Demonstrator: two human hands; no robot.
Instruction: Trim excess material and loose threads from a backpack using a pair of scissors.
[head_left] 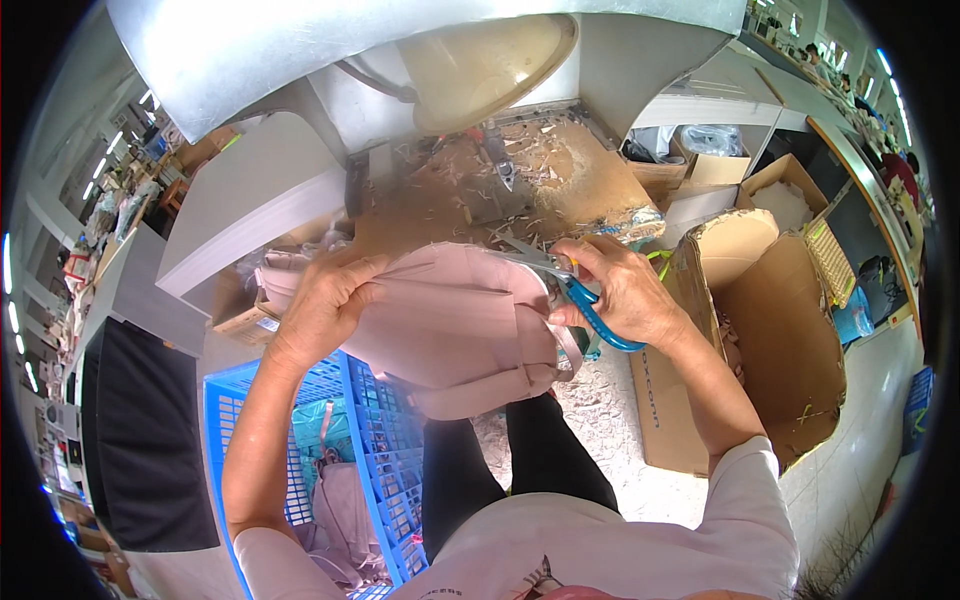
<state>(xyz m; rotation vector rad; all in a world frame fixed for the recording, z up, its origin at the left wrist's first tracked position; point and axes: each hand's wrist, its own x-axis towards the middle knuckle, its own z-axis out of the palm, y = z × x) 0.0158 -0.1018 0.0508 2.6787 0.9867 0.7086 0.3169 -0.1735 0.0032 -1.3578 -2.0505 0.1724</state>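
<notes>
In front of me hangs a pink fabric bag (450, 330), its upper edge bunched and its straps dangling on the right. My left hand (328, 300) pinches the bag's upper left edge between thumb and fingers. Scissors (597, 316) with blue handles sit in my right hand (625, 290), fingers wrapped through the loops. Their metal blades point left along the bag's upper right edge. Whether the blades touch the cloth, I cannot tell. Part of the bag's far side is hidden.
Beyond the bag is a worn brown work surface (570, 170) strewn with scraps, under a pale machine hood (430, 40). To the left stands a blue plastic crate (360, 420) with bags inside. An open cardboard box (780, 330) stands on the right.
</notes>
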